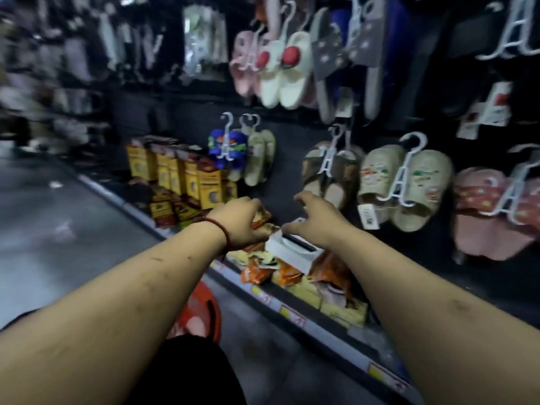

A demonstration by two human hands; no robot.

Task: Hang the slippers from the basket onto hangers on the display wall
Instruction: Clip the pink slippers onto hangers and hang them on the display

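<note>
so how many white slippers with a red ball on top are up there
2: the left slipper and the right slipper, side by side in the upper row; more may hang hidden behind.

Shelf running under a wall of hanging slippers

Pairs of slippers (377, 176) are hanging on hangers (399, 182) in rows across the display wall (292, 135), above the shelf (292, 314). Boxes (181, 173) are standing at the shelf's left end, with packets (289, 274) lying to their right and a flat box (292, 249) sitting on them. The left hand (242, 223) is reaching onto the packets just left of the flat box, and the right hand (317, 220) is hovering over it. The basket (201, 311) is sitting on the floor (58, 214) before the shelf, beneath the left forearm.
</note>
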